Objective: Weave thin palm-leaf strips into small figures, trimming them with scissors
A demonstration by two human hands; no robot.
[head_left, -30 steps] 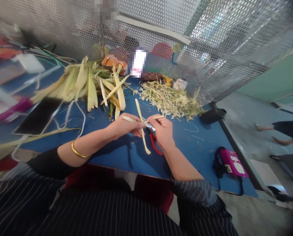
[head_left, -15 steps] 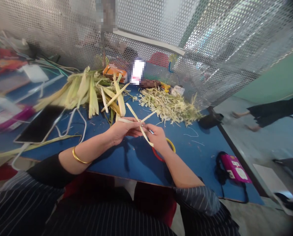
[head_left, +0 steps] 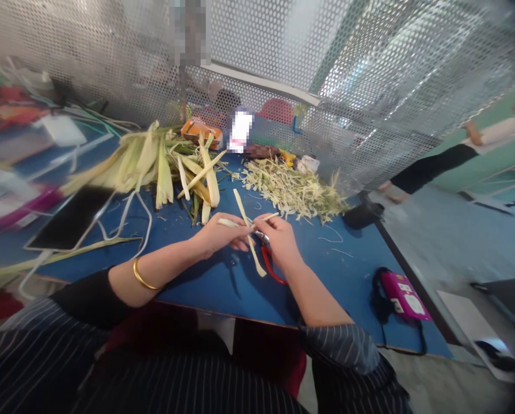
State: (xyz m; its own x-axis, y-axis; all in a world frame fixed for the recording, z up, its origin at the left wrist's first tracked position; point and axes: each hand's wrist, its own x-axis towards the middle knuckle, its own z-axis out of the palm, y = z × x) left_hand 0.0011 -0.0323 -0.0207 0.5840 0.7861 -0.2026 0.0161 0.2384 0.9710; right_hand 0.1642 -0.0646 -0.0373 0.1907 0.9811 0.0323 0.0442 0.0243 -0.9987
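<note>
Over table [head_left: 339,282] — left hand [head_left: 223,234] pinching pale strip [head_left: 255,257]; pink box [head_left: 401,290] — label [head_left: 414,304] illegible.

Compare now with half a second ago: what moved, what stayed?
The long pale strip between the hands swung more upright, and the other one crossing it tipped flatter. The scissors in the right hand turned: only red handle shows, no yellow. A passer-by moved farther along the floor. No visible grab or release; the left hand still holds strips. Leaf bundle and shreds stayed.

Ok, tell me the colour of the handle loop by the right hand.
The handle loop shows red, in the head view.
</note>
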